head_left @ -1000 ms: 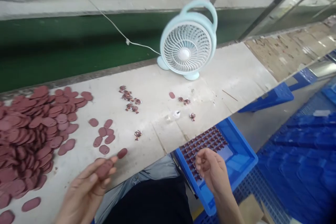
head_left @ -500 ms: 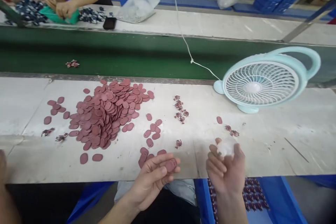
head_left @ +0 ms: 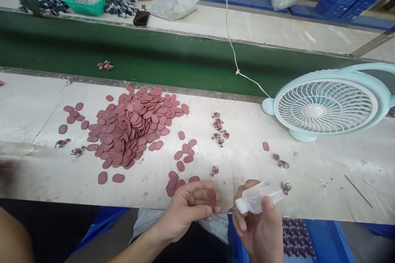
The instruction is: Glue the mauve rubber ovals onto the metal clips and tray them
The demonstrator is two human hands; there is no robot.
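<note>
Between the fingers and thumb of my left hand is a small reddish-brown oval piece with tiny holes. My right hand is closed around a translucent squeeze bottle with a white cap. Its thin metal tip points left toward the oval piece, with a gap between them. Several loose ovals lie just beyond my left hand. A large heap of the same ovals covers the table to the left. Small dark-brown figure-like pieces sit in the middle, and another lies beside the bottle.
A light-blue fan stands at the right, its white cord running upward. A blue tray with rows of brown pieces is below the table edge. Beyond the green belt, co-workers sit near a green basket. Another person's blurred arm shows at far left.
My right hand has turned, bringing the bottle down and left so its tip faces my left hand. The oval in my left hand now stands more upright. The camera view has shifted slightly.
</note>
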